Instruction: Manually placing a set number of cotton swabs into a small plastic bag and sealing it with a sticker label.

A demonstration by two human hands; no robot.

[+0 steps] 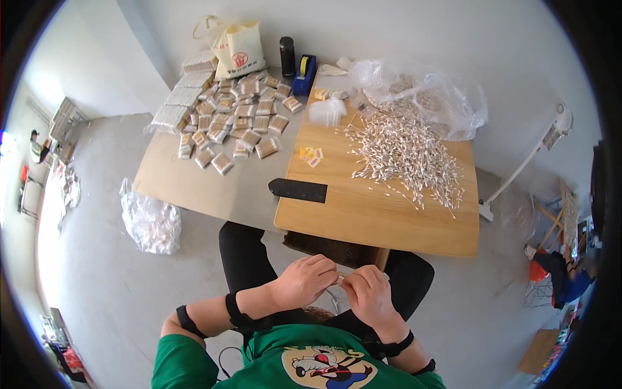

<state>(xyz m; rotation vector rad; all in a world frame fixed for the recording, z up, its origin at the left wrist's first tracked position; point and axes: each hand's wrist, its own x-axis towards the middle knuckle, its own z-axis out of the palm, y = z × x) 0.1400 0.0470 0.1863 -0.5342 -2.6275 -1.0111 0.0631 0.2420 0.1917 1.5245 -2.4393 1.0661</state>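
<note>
Above my lap, just off the table's near edge, my left hand (pixel 306 281) and my right hand (pixel 369 293) meet at the fingertips. Both are closed in a pinch. A small pale thing (pixel 341 279) shows between them, mostly covered by my fingers, and its kind cannot be made out. Ahead on the wooden board (pixel 376 227) lies a big loose heap of cotton swabs (pixel 411 159). Several small yellow cards (pixel 311 155) and a flat black strip (pixel 298 190) rest nearer its left edge.
Many small packs of swabs (pixel 243 123) cover the table's far left, beside stacked white packs (pixel 184 97). Behind stand a cloth bag (pixel 238 52), a black bottle (pixel 287 56) and a blue tape dispenser (pixel 304 75). A clear plastic bag (pixel 150 220) sits on the floor.
</note>
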